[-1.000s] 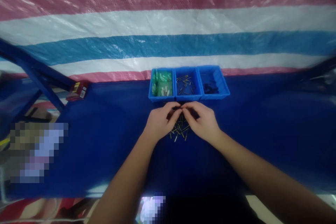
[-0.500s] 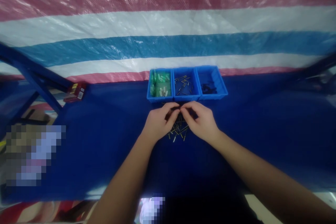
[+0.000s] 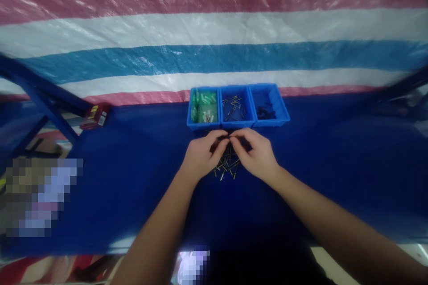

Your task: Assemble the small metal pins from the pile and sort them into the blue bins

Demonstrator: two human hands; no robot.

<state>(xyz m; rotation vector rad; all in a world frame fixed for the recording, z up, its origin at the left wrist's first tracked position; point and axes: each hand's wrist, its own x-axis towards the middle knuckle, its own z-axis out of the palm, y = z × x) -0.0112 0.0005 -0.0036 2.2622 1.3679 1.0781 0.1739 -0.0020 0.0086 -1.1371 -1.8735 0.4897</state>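
Over the blue tabletop, my left hand (image 3: 203, 153) and my right hand (image 3: 256, 153) meet, both closed in a pinch with thumb and fingertips together. Whatever lies between the fingertips is too small and hidden to name. Below and between the hands spreads a pile of thin metal pin-like pieces (image 3: 226, 167), gold and silver in colour; my fingers cover part of it. Just beyond my fingertips stands a row of three joined blue bins. The middle bin (image 3: 237, 123) has more of the thin metal pieces inside.
The left bin (image 3: 203, 126) holds green packaging and small whitish pieces; the right bin (image 3: 272, 123) holds small dark parts. A red box (image 3: 95, 116) sits at the table's left, beside a blue metal frame (image 3: 50, 93). Behind hangs a striped plastic sheet (image 3: 214, 60).
Almost nothing differs. Both hands keep the same pinch at the same spot, and the view has shifted very slightly.
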